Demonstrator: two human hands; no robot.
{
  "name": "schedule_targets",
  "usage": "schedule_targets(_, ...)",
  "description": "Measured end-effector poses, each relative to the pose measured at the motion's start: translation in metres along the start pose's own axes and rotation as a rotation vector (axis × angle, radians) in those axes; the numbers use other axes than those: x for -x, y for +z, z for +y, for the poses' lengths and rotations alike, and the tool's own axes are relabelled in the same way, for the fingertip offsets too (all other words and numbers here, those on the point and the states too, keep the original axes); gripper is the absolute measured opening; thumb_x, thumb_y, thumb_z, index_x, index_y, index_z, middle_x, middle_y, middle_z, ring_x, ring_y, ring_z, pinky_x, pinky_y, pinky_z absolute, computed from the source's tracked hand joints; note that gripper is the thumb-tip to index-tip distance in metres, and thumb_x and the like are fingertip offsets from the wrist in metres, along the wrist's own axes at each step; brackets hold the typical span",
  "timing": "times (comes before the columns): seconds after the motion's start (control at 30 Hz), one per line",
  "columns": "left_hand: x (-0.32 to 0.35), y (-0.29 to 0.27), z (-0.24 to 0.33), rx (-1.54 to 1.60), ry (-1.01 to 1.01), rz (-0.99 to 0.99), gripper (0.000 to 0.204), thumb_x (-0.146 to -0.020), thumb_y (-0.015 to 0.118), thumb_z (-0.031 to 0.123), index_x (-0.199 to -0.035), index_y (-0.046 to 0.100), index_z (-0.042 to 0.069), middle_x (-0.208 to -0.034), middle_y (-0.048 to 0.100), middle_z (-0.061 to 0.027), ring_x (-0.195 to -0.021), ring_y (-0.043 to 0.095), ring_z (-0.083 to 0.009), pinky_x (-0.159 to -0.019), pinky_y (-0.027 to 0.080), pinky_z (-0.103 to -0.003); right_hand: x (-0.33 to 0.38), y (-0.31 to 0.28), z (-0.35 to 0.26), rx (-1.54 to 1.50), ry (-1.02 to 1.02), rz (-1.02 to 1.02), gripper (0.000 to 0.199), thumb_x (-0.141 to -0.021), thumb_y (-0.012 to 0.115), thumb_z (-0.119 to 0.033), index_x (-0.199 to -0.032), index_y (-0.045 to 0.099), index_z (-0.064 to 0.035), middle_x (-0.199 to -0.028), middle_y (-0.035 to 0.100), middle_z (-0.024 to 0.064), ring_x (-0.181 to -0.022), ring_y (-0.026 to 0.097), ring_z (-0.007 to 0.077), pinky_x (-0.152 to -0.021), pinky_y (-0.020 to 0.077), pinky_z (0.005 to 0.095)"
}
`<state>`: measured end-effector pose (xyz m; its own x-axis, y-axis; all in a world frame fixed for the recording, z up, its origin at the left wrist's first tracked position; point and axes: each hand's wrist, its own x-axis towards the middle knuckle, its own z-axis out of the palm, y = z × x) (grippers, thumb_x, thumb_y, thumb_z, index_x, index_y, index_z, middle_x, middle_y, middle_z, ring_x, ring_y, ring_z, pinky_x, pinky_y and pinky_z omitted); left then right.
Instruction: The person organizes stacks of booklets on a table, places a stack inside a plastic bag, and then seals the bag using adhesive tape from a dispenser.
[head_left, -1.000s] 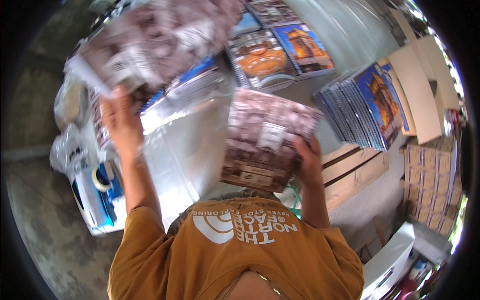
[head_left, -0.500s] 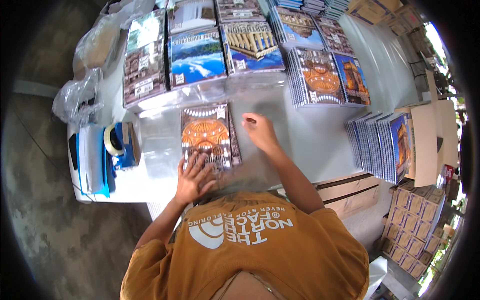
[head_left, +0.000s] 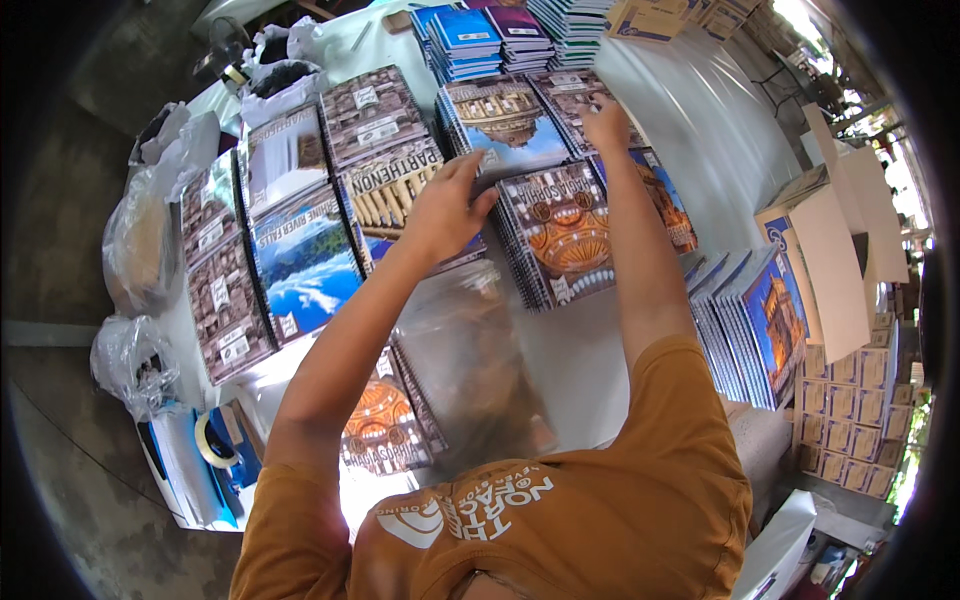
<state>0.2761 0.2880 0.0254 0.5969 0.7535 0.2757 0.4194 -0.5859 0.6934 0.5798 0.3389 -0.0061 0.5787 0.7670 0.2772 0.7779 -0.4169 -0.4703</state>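
Observation:
Several stacks of spiral notebooks cover the table. My left hand (head_left: 447, 212) is open with fingers stretched out, over a notebook picturing stone columns (head_left: 385, 195). Its fingertips come near the spiral edge of a stack topped by a notebook with a domed building and blue sky (head_left: 505, 125). My right hand (head_left: 607, 125) is at a brown-grey patterned notebook (head_left: 570, 105) beside that stack, its fingers loosely bent and apart. Nearer me lies a notebook with an orange dome ceiling (head_left: 380, 415), partly hidden by my left forearm. A similar orange-dome notebook (head_left: 565, 235) tops a stack between my arms.
Clear plastic film (head_left: 470, 360) lies on the near table. Rolled tape (head_left: 212, 440) and blue items sit at the left edge. Standing notebooks (head_left: 755, 315) lean by an open carton (head_left: 850, 250) at right. Blue notebook stacks (head_left: 465, 35) and plastic bags (head_left: 140, 250) are farther off.
Both hands have left the orange-dome notebook area near me and reached forward to the far stacks. My view has turned and shifted, so the stacks appear lower and tilted.

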Motion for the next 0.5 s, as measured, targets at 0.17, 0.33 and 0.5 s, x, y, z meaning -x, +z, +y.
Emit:
schedule_targets(0.17,-0.071,0.062,-0.038,-0.335,0.149,-0.063,0.055,-0.088,0.051,0.032,-0.133,0.036,0.004,-0.131,0.042,-0.0226,-0.124,0.039,-0.0345,-0.101,0.035,-0.039,-0.001,0.029,0.005,0.416,-0.089,-0.241,0.052,-0.078,0.061,-0.039,-0.117,0.056,-0.0046,-0.111,0.057,0.0259,-0.107,0.055,0.0358,-0.092,0.0432,0.0414)
schedule_targets(0.33,-0.088,0.075,-0.045,-0.585,0.212,-0.162,0.041,-0.091,0.044,0.037,-0.124,0.046,0.012,-0.113,0.058,-0.0155,-0.1,0.058,-0.0312,-0.08,0.049,-0.042,-0.025,-0.012,0.01,-0.01,-0.109,-0.042,0.029,-0.083,0.055,-0.029,-0.088,0.063,-0.0015,-0.088,0.064,0.0224,-0.084,0.061,0.0386,-0.073,0.0475,0.0452)
schedule_targets(0.5,-0.067,-0.006,-0.016,-0.069,0.111,0.371,0.023,-0.092,0.047,0.027,-0.092,0.064,0.011,-0.072,0.064,-0.0127,-0.066,0.063,-0.0258,-0.059,0.049,-0.038,0.006,-0.071,0.035,-0.827,0.104,0.473,0.023,-0.082,0.055,-0.021,-0.081,0.062,0.0014,-0.075,0.063,0.0106,-0.071,0.061,0.0223,-0.067,0.048,0.0391)
